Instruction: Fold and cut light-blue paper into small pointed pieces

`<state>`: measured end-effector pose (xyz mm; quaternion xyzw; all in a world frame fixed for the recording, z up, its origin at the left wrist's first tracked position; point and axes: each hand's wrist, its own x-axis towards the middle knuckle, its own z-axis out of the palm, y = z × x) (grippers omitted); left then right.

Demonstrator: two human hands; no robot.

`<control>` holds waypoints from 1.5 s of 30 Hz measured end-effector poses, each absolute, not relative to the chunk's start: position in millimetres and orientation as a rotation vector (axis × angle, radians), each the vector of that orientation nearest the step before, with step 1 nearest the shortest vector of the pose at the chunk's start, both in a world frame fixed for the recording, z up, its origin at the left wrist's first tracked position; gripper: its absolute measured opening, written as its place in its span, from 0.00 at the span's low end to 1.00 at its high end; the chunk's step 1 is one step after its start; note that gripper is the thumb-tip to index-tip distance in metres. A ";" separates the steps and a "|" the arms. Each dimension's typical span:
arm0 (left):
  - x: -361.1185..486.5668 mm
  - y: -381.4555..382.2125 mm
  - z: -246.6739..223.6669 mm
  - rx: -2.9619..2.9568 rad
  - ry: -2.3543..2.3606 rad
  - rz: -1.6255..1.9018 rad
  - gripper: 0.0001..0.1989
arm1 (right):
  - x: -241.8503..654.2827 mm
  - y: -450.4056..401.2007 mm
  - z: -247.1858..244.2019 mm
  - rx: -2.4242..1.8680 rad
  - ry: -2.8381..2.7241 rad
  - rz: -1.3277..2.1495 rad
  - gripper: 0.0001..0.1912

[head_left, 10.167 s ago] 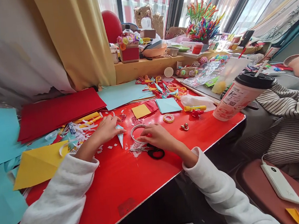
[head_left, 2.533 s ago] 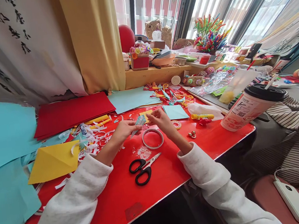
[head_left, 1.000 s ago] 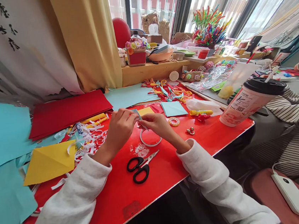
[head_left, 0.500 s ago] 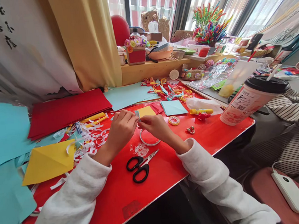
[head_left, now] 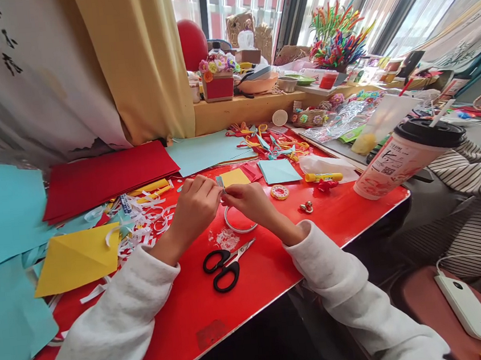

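Observation:
My left hand [head_left: 198,207] and my right hand [head_left: 251,202] meet fingertip to fingertip over the red table [head_left: 187,323]. Both pinch a small grey-blue piece [head_left: 223,192], mostly hidden by the fingers. Just below them lies a white ring [head_left: 240,219], and nearer me are open scissors with black handles [head_left: 225,270]. Behind the fingers sit a yellow square of paper [head_left: 235,177] and a stack of light blue squares [head_left: 280,170]. A roll of tape [head_left: 279,192] lies right of my right hand.
Paper scraps [head_left: 146,224] and a yellow sheet [head_left: 81,257] lie left. At right are a glue stick [head_left: 323,177], small metal bells [head_left: 306,207] and a tall lidded cup [head_left: 397,158]. A person in a striped sleeve [head_left: 471,170] sits far right.

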<state>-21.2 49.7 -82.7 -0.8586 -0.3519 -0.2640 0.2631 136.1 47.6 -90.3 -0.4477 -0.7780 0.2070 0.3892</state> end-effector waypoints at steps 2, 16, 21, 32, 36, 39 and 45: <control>-21.7 50.3 -82.7 -2.316 -0.955 -0.713 0.11 | 136.1 48.0 -91.0 -1.130 -1.980 0.542 0.09; -24.1 50.2 -81.0 -2.299 -0.886 -0.629 0.12 | 135.6 51.2 -95.7 -1.096 -1.928 0.620 0.10; -24.2 49.7 -82.0 -2.279 -0.877 -0.581 0.11 | 135.1 51.5 -95.5 -1.081 -1.926 0.653 0.10; -25.1 56.3 -80.1 -2.440 -1.028 -0.993 0.10 | 136.8 53.4 -93.1 -1.005 -1.794 0.906 0.13; -25.4 59.0 -77.4 -2.478 -1.150 -1.149 0.08 | 137.3 54.3 -90.6 -0.996 -1.734 1.012 0.14; -26.7 59.5 -75.4 -2.505 -1.183 -1.166 0.09 | 137.4 54.8 -90.2 -1.000 -1.684 1.078 0.14; -31.4 55.7 -75.9 -2.562 -0.863 -0.810 0.14 | 139.9 57.0 -92.4 -1.040 -1.631 1.094 0.13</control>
